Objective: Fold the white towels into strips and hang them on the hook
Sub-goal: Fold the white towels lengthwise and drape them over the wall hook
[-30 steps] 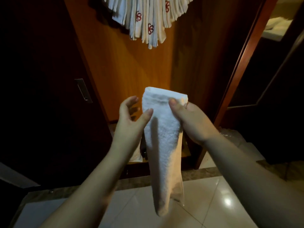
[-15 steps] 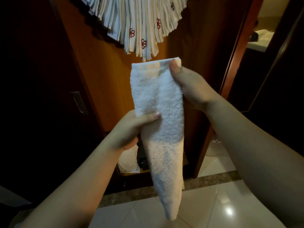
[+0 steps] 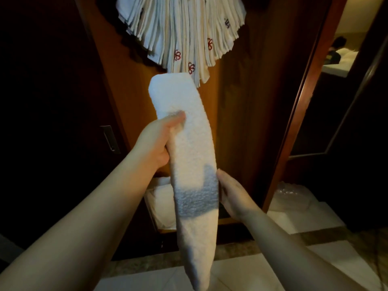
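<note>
Left hand [image 3: 156, 141] grips the folded white towel strip [image 3: 189, 156] near its top, thumb on the front. Right hand [image 3: 233, 196] holds its right edge lower down. The strip hangs just below the bunch of hung towels [image 3: 180, 32] on the wooden door [image 3: 134, 97].

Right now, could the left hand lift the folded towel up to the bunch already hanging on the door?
Probably yes. The left hand grips the folded white towel near its top, which sits just under the hanging towels; nothing lies between. The hook itself is out of view.
</note>
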